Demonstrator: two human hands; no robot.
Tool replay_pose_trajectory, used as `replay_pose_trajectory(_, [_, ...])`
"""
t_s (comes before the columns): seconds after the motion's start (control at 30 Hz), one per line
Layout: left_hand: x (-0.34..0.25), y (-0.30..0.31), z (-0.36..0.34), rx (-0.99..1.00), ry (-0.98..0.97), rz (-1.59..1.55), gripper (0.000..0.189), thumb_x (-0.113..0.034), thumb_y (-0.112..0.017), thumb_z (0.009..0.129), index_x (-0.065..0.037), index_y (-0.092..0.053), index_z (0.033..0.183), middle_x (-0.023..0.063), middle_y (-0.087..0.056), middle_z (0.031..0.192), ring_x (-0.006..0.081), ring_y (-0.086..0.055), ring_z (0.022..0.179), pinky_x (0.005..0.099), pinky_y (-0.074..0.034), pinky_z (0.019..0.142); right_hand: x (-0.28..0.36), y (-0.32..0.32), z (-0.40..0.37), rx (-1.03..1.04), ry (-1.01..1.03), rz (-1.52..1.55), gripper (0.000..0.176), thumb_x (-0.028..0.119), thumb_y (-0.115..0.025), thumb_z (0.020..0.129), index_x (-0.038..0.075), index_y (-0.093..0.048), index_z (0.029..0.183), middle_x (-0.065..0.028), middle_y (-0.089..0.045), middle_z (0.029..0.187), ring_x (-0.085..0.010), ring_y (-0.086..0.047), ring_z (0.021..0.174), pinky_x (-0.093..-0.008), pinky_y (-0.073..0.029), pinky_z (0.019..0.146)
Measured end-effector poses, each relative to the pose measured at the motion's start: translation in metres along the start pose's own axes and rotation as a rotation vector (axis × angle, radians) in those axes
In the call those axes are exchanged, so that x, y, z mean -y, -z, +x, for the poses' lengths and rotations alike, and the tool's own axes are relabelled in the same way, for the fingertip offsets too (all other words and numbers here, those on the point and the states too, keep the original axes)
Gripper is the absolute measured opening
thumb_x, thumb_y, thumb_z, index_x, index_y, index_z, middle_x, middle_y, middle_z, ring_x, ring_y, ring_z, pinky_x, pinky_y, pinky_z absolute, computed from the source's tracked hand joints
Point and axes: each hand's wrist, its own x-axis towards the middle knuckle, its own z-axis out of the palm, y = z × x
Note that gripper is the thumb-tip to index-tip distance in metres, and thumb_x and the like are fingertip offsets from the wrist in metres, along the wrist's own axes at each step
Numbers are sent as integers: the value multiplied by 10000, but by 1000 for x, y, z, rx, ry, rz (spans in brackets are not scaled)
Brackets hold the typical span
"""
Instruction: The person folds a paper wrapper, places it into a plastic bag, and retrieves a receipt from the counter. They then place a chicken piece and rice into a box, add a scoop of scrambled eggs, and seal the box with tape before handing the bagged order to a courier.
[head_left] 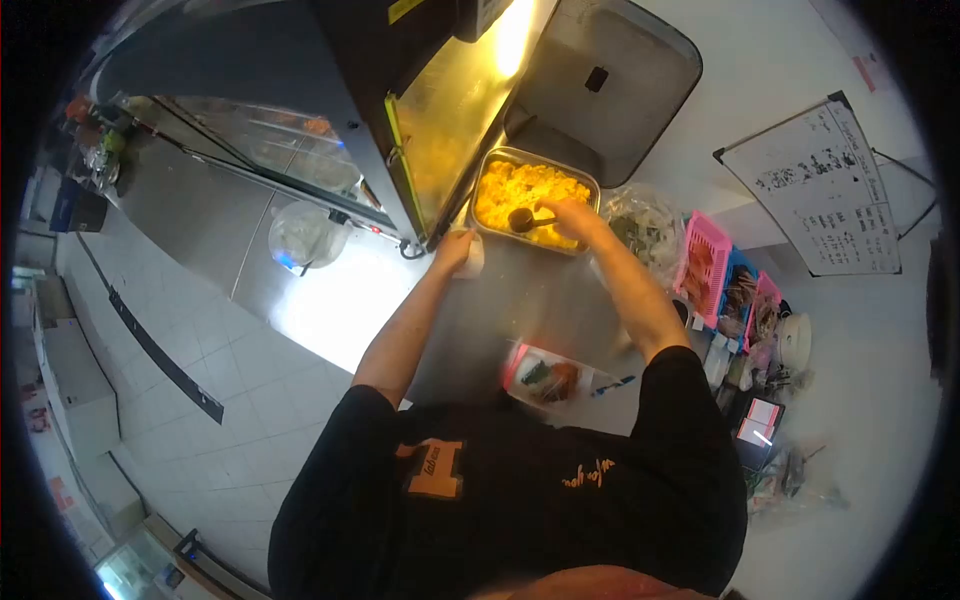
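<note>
A rectangular metal tray (592, 180) full of yellow, crumbly food (510, 185) stands at the far side of the metal counter. Over the food, my right hand (577, 220) is closed on a dark scoop (521, 220), whose round bowl rests on or just above the food. My left hand (456, 250) is closed on a small whitish paper or bag (472, 260), just left of the tray's near corner. What the paper holds, if anything, cannot be made out.
A lit glass display case (375, 120) stands to the left. Behind the tray is a grey bin or lid (610, 80). Right of it are a clear bag (640, 230) and pink baskets (703, 265). A plastic packet (548, 378) and a pen (613, 386) lie near my body.
</note>
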Motion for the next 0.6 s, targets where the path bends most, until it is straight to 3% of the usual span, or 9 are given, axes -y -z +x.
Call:
replay_pose_trajectory(0.1, [43, -29, 51, -78, -172, 115, 436, -386, -536, 909, 17, -700, 923, 226, -690, 943, 359, -663, 916, 421, -487, 813, 12, -9, 26, 0, 151, 117, 259, 130, -697, 805, 125, -714, 1063, -166, -700, 911, -337, -664, 859, -407, -522, 775])
replay_pose_trajectory(0.13, [21, -32, 36, -147, -48, -53, 394, -338, -535, 906, 24, -680, 850, 231, -682, 873, 382, -658, 872, 443, -479, 774, 13, -11, 32, -26, 144, 202, 221, 136, -700, 804, 107, -721, 1022, -165, -701, 905, -336, -666, 853, -405, -525, 771])
replay_pose_trajectory(0.23, [5, -38, 31, -213, -57, 41, 384, -322, -534, 907, 29, -666, 824, 250, -668, 831, 387, -657, 841, 448, -477, 754, 18, -3, 44, -109, 109, 455, 142, 153, -710, 803, 54, -743, 899, -162, -705, 887, -332, -671, 835, -400, -535, 758])
replay_pose_trajectory(0.27, [-4, -36, 27, -231, -73, 85, 376, -310, -533, 912, 34, -657, 823, 258, -654, 809, 393, -654, 823, 461, -469, 735, 17, -2, 51, -308, 227, 310, 136, 149, -691, 820, 43, -739, 890, -177, -693, 857, -353, -665, 812, -410, -535, 740])
replay_pose_trajectory(0.37, [-18, -29, 24, -265, -142, 96, 366, -298, -537, 915, 35, -644, 811, 257, -643, 785, 407, -644, 797, 476, -457, 713, 19, -27, 82, -431, 203, 459, 114, 91, -665, 822, 28, -723, 897, -188, -684, 884, -297, -685, 824, -381, -529, 695])
replay_pose_trajectory(0.4, [-19, -30, 27, -303, -175, 84, 351, -274, -527, 923, 39, -633, 806, 249, -638, 772, 421, -632, 781, 484, -446, 696, 21, -35, 95, -369, 178, 74, 143, 109, -595, 811, 24, -707, 783, -196, -670, 796, -380, -660, 785, -436, -535, 711])
replay_pose_trajectory(0.53, [-17, -25, 40, -278, -133, 89, 342, -251, -513, 926, 48, -630, 808, 252, -637, 776, 422, -627, 768, 480, -447, 692, 42, -48, 113, -152, 246, -66, 155, 95, -581, 771, -11, -692, 760, -240, -674, 803, -390, -672, 757, -450, -540, 695])
replay_pose_trajectory(0.6, [-21, -24, 39, -259, -119, 82, 338, -241, -506, 927, 51, -632, 812, 252, -639, 782, 420, -630, 771, 481, -449, 692, 43, -52, 127, -16, 399, -217, 155, 106, -588, 761, -6, -696, 758, -230, -676, 798, -381, -676, 752, -460, -537, 686])
